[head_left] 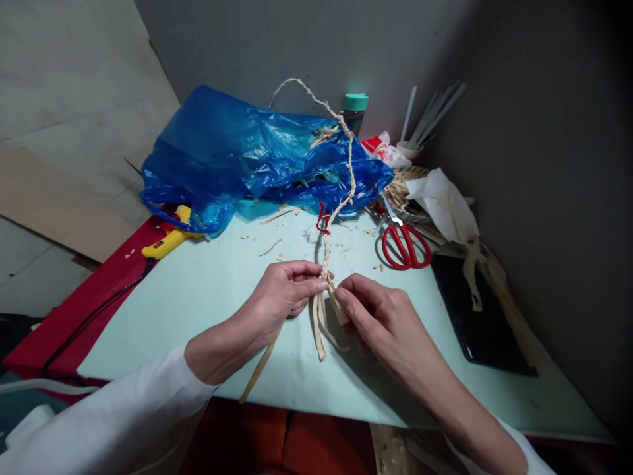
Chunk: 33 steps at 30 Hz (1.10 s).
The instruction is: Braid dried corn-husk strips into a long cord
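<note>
A long braided straw cord rises from between my hands, arches over the blue plastic bag and carries a red tie partway up. My left hand pinches the braid's lower end with thumb and fingers closed. My right hand pinches a loose flat straw strand right beside it. Several unbraided strands hang below my fingers onto the pale green table top.
Red-handled scissors lie behind my right hand. A yellow glue gun with a black cable sits at the left. White cloth, straw scraps, a cup of sticks, a teal-capped bottle and a black tablet crowd the right.
</note>
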### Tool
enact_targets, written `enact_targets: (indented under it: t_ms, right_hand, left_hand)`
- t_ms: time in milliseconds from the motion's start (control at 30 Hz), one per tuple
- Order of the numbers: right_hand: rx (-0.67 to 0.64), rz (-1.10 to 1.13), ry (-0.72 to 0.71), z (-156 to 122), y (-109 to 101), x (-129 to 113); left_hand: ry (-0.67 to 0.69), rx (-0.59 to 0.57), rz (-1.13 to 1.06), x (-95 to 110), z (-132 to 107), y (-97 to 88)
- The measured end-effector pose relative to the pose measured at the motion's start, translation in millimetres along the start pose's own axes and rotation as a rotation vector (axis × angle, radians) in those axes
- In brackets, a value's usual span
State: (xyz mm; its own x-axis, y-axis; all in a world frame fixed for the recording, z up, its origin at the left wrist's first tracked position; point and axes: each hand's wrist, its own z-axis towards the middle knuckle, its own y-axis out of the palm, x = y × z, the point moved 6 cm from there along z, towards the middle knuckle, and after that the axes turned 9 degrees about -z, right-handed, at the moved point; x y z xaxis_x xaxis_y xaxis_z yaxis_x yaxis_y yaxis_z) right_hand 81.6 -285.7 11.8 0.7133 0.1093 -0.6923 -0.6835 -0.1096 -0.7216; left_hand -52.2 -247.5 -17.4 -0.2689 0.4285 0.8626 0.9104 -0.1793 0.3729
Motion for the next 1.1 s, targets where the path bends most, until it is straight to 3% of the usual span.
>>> enact_targets:
  t_ms: [233, 433, 800, 1100]
  right_hand:
    - [-0.062, -0.033, -0.018, 0.6, 7.2, -3.2]
    - [-0.128, 0.111, 0.002, 1.7, 14.0, 0.4]
    - [-0.345, 0.850, 0.302, 11.5, 29.4, 10.9]
    - [-0.211, 0.741, 0.269, 10.8, 24.4, 11.4]
  left_hand:
    - [0.026, 0.021, 0.010, -2.4, 1.1, -0.7]
    - [0.102, 0.050, 0.062, 0.2, 2.1, -2.7]
    - [0.079, 0.015, 0.038, 1.6, 3.8, -3.2]
    - [0.069, -0.004, 0.000, 0.1, 0.0, -2.9]
